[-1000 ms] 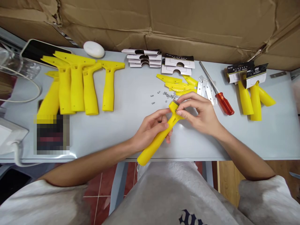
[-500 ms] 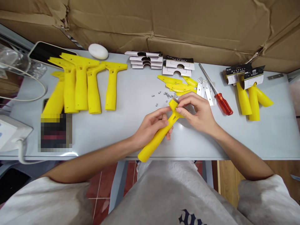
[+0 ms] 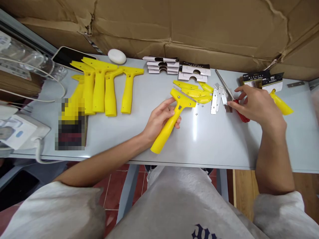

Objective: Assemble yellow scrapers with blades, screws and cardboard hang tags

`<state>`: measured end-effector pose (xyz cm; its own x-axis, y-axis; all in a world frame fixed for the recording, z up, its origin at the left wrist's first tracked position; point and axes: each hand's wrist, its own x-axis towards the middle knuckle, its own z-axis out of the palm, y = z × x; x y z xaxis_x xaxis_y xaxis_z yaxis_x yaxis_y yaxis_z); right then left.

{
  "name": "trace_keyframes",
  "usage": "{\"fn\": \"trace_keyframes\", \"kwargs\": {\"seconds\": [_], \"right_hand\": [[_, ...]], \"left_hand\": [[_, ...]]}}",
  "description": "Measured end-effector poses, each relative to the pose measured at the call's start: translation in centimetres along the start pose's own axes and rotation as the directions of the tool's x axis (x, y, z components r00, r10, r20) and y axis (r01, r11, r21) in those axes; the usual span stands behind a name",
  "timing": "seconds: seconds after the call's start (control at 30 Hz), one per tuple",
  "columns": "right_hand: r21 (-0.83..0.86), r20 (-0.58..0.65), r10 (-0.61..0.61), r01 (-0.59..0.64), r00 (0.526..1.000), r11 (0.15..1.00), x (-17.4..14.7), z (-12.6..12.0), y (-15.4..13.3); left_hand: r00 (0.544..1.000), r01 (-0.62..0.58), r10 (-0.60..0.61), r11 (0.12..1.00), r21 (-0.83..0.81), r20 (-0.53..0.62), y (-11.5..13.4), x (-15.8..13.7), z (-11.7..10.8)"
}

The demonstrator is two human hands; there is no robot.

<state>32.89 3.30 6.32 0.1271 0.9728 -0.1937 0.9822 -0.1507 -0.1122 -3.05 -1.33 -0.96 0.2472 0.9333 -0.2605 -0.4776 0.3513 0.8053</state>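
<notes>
My left hand is closed around a yellow plastic scraper handle, tilted with its wide head pointing away from me. Two small screws show in the head's face. Over at the right, my right hand hovers at a screwdriver, thumb and forefinger apart on either side of it; part of its red grip is hidden beneath the hand. Loose metal blades lie just left of those fingertips. Beyond the held head are several yellow cover pieces, with a few tiny nuts close by.
Several yellow scraper handles lie at the left, near a phone and a white oval object. Folded card sleeves are stacked at the back against cardboard. Carded scrapers lie at the right, partly behind my right hand.
My right hand has left the scraper head and moved right to the screwdriver. My left hand still holds the scraper handle, whose head is now turned with its screws showing.
</notes>
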Motion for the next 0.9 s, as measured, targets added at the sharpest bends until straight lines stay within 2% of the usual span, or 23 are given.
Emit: {"fn": "trace_keyframes", "kwargs": {"seconds": [0.07, 0.13, 0.3, 0.4, 0.47, 0.53, 0.6, 0.7, 0.77, 0.9], "right_hand": [[0.019, 0.092, 0.025, -0.027, 0.995, 0.999, -0.1, -0.3, 0.1], [0.078, 0.13, 0.03, -0.04, 0.991, 0.996, 0.0, -0.4, 0.3], [0.147, 0.115, 0.021, -0.038, 0.993, 0.988, 0.5, -0.6, 1.2], [0.198, 0.029, 0.014, -0.02, 0.999, 0.98, 0.6, -1.0, 2.0], [0.318, -0.062, 0.018, 0.003, 0.998, 0.948, 0.5, -1.4, 2.7], [0.456, -0.192, 0.01, 0.08, 0.981, 0.886, 0.1, -1.8, 3.4], [0.568, -0.351, -0.015, 0.226, 0.936, 0.791, -0.6, -2.1, 3.9], [0.62, -0.54, -0.062, 0.446, 0.839, 0.646, -2.0, -2.5, 3.9], [0.61, -0.57, -0.102, 0.503, 0.815, 0.612, -2.8, -2.8, 3.6], [0.575, -0.507, -0.203, 0.505, 0.837, 0.644, -3.6, -3.4, 2.9]], "left_hand": [[0.999, -0.046, 0.047, 0.998, 0.036, -0.011, -0.1, 0.2, -0.1], [0.997, -0.07, 0.071, 0.995, 0.075, -0.009, -0.2, 0.4, -0.2], [0.995, -0.097, 0.098, 0.988, 0.117, 0.001, -0.4, 0.7, -0.4], [0.995, -0.1, 0.1, 0.989, 0.112, 0.004, -0.3, 0.7, -0.2], [0.995, -0.097, 0.097, 0.99, 0.104, 0.005, -0.2, 0.6, -0.1], [0.996, -0.089, 0.09, 0.99, 0.105, 0.003, -0.1, 0.5, 0.0], [0.997, -0.082, 0.083, 0.99, 0.117, -0.002, 0.0, 0.4, 0.1], [0.996, -0.082, 0.084, 0.987, 0.136, -0.009, 0.0, 0.3, 0.0], [0.996, -0.084, 0.088, 0.985, 0.149, -0.019, 0.0, 0.3, 0.0], [0.995, -0.085, 0.09, 0.985, 0.147, -0.031, -0.1, 0.3, 0.0]]}}
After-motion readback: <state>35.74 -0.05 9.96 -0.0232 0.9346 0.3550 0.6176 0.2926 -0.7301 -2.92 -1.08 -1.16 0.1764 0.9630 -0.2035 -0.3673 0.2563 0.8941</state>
